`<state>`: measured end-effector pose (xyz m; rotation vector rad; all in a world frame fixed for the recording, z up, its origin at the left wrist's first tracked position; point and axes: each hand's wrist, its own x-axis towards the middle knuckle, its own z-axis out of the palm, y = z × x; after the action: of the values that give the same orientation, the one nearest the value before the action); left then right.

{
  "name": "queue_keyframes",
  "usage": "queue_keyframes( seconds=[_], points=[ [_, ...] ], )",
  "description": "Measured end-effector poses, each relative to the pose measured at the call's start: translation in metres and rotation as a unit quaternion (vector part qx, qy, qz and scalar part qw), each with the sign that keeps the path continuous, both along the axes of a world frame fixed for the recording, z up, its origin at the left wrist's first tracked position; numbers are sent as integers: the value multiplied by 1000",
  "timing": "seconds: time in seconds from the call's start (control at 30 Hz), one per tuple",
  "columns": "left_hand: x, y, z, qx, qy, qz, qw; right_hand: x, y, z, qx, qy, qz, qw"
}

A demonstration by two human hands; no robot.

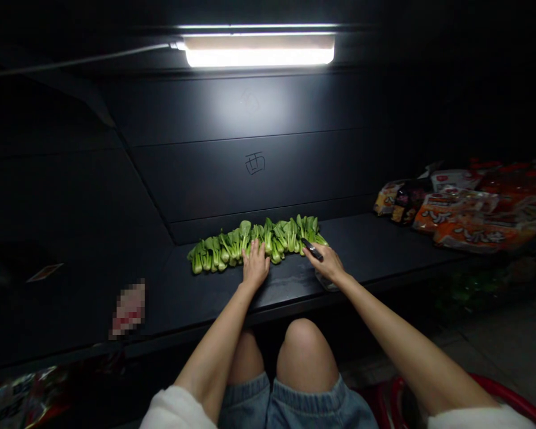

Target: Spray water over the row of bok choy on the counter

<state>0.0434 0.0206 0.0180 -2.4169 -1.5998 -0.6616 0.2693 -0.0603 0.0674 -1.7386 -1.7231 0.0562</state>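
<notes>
Left hand (255, 268) on bok choy (254, 241), right hand (328, 264) holding dark tool (311, 249) (indistinct)

We could not tell what the slim dark object (311, 248) in our right hand (327, 264) was. Our left hand (255, 266) hid the stems of a few greens (232, 243). At eight o'clock a label (128, 309) was pixelated. At three o'clock the print on the packets (469, 208) was too dim to read; at five o'clock the frame's edge cut off a red rim (495, 393).
</notes>
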Motion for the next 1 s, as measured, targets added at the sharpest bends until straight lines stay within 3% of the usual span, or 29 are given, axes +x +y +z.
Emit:
queue_keyframes(
  seconds=[1.0],
  points=[
    [-67,2,0,-7,-11,57,998,-72,23,-4,17,-4,66,998]
  ],
)
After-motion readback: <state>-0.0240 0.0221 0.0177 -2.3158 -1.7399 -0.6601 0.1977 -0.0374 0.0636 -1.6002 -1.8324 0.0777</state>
